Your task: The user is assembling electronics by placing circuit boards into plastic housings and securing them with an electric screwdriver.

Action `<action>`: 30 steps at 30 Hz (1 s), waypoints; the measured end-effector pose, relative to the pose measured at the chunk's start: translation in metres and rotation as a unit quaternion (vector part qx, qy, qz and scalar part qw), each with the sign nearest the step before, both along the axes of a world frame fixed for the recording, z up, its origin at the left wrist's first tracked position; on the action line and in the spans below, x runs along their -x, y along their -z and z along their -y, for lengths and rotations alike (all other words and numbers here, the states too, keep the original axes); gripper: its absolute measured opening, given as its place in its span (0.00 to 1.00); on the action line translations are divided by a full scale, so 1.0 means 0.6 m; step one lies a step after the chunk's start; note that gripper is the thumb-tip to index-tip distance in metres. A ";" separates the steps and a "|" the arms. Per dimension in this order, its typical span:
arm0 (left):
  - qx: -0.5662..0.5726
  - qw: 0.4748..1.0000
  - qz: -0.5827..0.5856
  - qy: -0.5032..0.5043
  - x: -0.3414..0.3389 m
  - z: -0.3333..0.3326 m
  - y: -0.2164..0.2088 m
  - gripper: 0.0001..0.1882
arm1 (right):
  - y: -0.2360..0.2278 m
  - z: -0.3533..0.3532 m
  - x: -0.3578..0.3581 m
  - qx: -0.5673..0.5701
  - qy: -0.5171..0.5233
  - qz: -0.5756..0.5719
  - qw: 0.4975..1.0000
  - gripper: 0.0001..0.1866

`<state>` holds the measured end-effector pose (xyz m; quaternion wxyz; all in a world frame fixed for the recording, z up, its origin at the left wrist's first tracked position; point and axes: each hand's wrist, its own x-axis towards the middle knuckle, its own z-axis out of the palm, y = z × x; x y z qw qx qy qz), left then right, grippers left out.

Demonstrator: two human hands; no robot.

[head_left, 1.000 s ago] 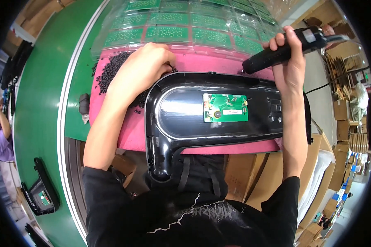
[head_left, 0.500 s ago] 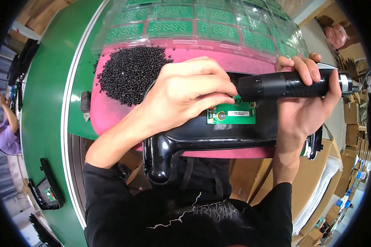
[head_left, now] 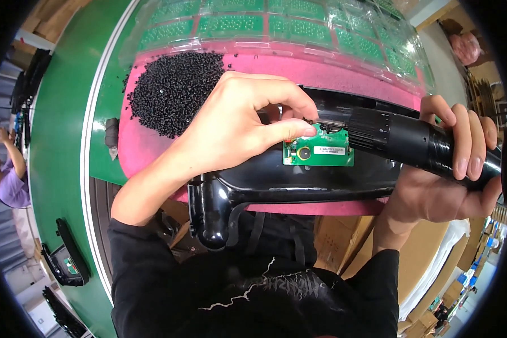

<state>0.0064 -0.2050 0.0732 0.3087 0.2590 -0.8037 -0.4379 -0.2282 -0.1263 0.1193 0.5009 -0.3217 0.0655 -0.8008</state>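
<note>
My right hand (head_left: 434, 191) wraps round a black electric screwdriver (head_left: 403, 135), which lies nearly level with its nose pointing left. Its thin bit reaches toward my left hand (head_left: 253, 118). There thumb and forefinger pinch a small black screw (head_left: 308, 120) at the bit's tip, mostly covered by the fingers. Just below sits a green circuit board (head_left: 324, 160) with a white label, inside a glossy black plastic housing (head_left: 298, 185). The housing rests on a pink mat (head_left: 152, 155), and my left forearm crosses its left part.
A heap of small black screws (head_left: 172, 90) lies on the mat's left. Behind it, clear plastic trays (head_left: 231, 42) hold several green boards. On the green table (head_left: 67, 141) at left is another black housing (head_left: 65, 253). A person (head_left: 8, 174) sits beyond; cardboard boxes (head_left: 343, 236) stand below right.
The screwdriver has swung right and down with my right hand, its nose drawing back from the board. My left fingertips have shifted slightly left and stay pinched over the board.
</note>
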 end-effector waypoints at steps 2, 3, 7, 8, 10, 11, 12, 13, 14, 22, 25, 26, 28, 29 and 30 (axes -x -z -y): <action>0.012 1.000 -0.016 0.008 -0.001 0.002 0.002 0.07 | 0.001 0.004 -0.010 -0.008 -0.002 0.008 1.000 0.19; 0.010 1.000 -0.016 0.008 -0.002 0.002 0.004 0.07 | 0.002 0.005 -0.013 -0.009 -0.002 0.008 1.000 0.19; 0.005 0.999 -0.030 0.010 -0.006 0.004 0.011 0.06 | 0.005 0.005 -0.019 -0.004 0.001 0.004 1.000 0.19; 0.018 0.999 -0.031 0.017 -0.007 0.005 0.013 0.06 | 0.005 0.006 -0.020 0.001 -0.004 0.006 1.000 0.19; 0.016 0.999 -0.022 0.023 -0.010 0.008 0.012 0.06 | 0.008 0.009 -0.022 0.001 -0.007 0.003 1.000 0.19; 0.013 0.999 -0.015 0.033 -0.010 0.010 0.012 0.06 | 0.008 0.008 -0.022 0.000 -0.007 0.001 1.000 0.18; 0.010 0.999 -0.017 0.036 -0.010 0.010 0.012 0.06 | 0.009 0.010 -0.025 -0.004 -0.004 -0.002 1.000 0.18; -0.074 0.996 -0.026 0.039 -0.010 0.009 0.012 0.06 | 0.010 0.013 -0.030 0.004 -0.011 -0.003 1.000 0.18; -0.159 0.986 -0.035 0.042 -0.008 0.007 0.010 0.06 | 0.009 0.014 -0.031 0.011 -0.019 -0.006 1.000 0.18; 0.062 0.997 0.039 -0.001 -0.016 0.018 0.020 0.08 | 0.002 0.028 0.022 -0.076 -0.018 -0.191 0.978 0.21; 0.050 0.998 0.046 0.002 -0.018 0.020 0.021 0.07 | 0.011 0.047 0.032 -0.082 -0.031 -0.282 0.955 0.21; 0.049 0.998 0.046 0.002 -0.018 0.020 0.023 0.07 | 0.012 0.050 0.036 -0.086 -0.041 -0.305 0.947 0.21; 0.042 0.997 0.068 0.004 -0.017 0.019 0.024 0.05 | 0.017 0.056 0.039 -0.084 -0.040 -0.312 0.946 0.21; 0.041 0.997 0.068 0.004 -0.017 0.020 0.026 0.05 | 0.021 0.059 0.040 -0.080 -0.039 -0.317 0.944 0.21; 0.042 0.996 0.078 0.016 -0.016 0.021 0.027 0.05 | 0.026 0.062 0.040 -0.077 -0.038 -0.323 0.943 0.20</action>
